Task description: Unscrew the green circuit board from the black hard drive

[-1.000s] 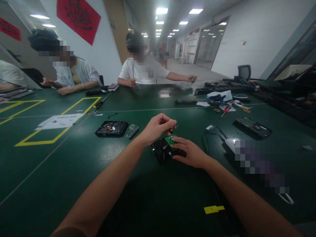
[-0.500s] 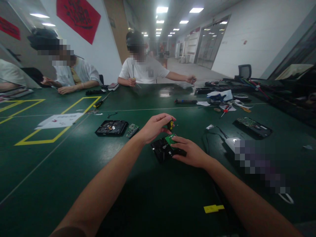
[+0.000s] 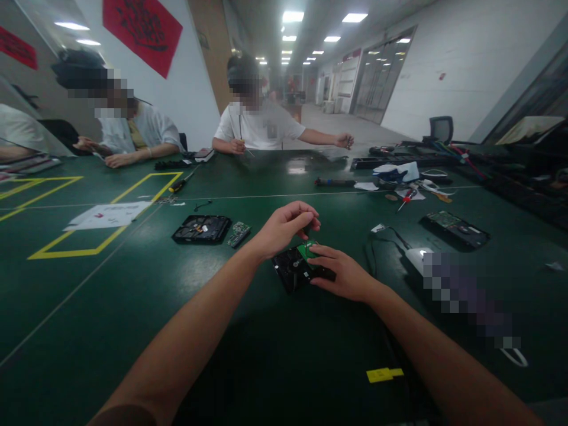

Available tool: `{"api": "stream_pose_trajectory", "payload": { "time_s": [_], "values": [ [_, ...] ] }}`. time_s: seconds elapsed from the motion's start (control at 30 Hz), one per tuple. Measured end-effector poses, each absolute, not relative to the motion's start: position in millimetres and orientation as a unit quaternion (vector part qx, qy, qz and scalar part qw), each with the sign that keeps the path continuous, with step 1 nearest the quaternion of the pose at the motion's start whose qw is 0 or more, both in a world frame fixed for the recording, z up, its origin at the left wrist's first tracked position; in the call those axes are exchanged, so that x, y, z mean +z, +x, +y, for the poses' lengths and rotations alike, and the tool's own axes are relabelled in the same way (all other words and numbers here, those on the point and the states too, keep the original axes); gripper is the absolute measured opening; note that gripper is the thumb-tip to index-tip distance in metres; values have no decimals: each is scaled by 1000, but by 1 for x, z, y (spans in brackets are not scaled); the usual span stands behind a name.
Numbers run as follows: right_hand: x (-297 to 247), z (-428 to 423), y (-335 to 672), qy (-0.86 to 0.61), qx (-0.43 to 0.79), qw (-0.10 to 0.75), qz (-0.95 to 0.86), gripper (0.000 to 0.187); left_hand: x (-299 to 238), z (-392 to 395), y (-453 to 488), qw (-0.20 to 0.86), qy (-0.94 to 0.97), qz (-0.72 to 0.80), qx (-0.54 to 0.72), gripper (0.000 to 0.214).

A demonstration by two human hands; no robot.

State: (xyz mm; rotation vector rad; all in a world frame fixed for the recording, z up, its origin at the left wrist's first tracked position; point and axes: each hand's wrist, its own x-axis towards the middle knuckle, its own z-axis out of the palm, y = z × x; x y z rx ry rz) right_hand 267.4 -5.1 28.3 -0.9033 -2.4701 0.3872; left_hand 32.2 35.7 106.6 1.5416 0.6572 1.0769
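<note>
A black hard drive [image 3: 289, 273] with a green circuit board [image 3: 305, 252] lies on the table in front of me. Over its far side, my left hand [image 3: 295, 223] has its fingers closed around a small screwdriver, whose yellow-and-black handle is now almost wholly hidden by the fingers. From the right, my right hand [image 3: 339, 272] grips the drive, fingers on the green board and thumb by the near edge. The screwdriver's tip is too small to make out.
Left of the drive lie an opened black drive case [image 3: 202, 229] and a loose circuit board [image 3: 239, 234]. Another drive [image 3: 455, 229], a cable plug [image 3: 378, 228] and a red screwdriver [image 3: 406, 201] lie to the right. Two people [image 3: 261, 127] sit opposite, and a partly visible person [image 3: 20, 133] sits at far left.
My left fingers have turned on the screwdriver, and its yellow handle has gone from sight behind them. My right hand stays on the drive.
</note>
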Motion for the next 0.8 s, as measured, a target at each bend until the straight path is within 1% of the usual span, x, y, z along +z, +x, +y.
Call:
{"api": "stream_pose_trajectory", "payload": {
  "time_s": [0.07,0.27,0.37,0.6,0.8],
  "values": [
    [28,-6,267,-327,145,247,-901,45,106,37,31,550,651,274,446,25],
    [25,-5,267,-326,151,258,-897,45,108,37,28,626,605,240,430,28],
    [24,-4,268,-328,149,252,-898,46,110,36,28,619,606,245,434,27],
    [27,-5,267,-330,150,253,-897,44,106,38,30,556,615,300,473,30],
    [26,-5,267,-326,146,253,-899,45,105,35,31,575,626,264,456,24]
  ]
}}
